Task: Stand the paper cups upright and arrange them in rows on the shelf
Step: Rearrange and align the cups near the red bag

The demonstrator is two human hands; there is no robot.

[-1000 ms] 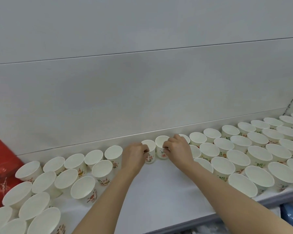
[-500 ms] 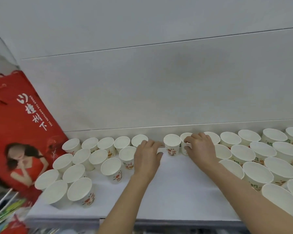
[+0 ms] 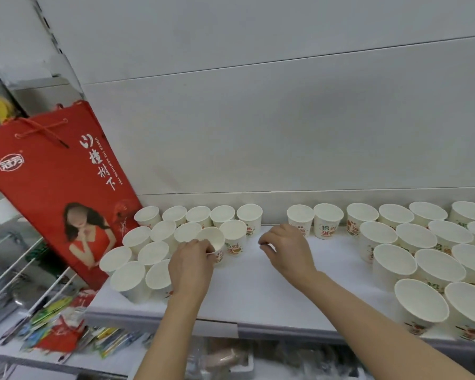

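Note:
Several white paper cups with red print stand upright on the white shelf (image 3: 258, 292). One group (image 3: 154, 239) is at the left and another (image 3: 412, 242) at the right, with a bare gap between them. My left hand (image 3: 192, 267) grips one cup (image 3: 213, 239) at the right edge of the left group, tilted slightly toward me. My right hand (image 3: 285, 250) hovers over the bare gap with loosely curled fingers and holds nothing, just in front of two back-row cups (image 3: 300, 218).
A red gift bag (image 3: 55, 182) leans against the back wall at the shelf's left end. Below the shelf's front edge (image 3: 217, 325) lie packets and small goods (image 3: 66, 325). A grey back wall (image 3: 285, 119) rises behind the cups.
The view has swung left. My left hand moved from the back row to a cup in the left group and took hold of it. My right hand let go of the back-row cups and drew back.

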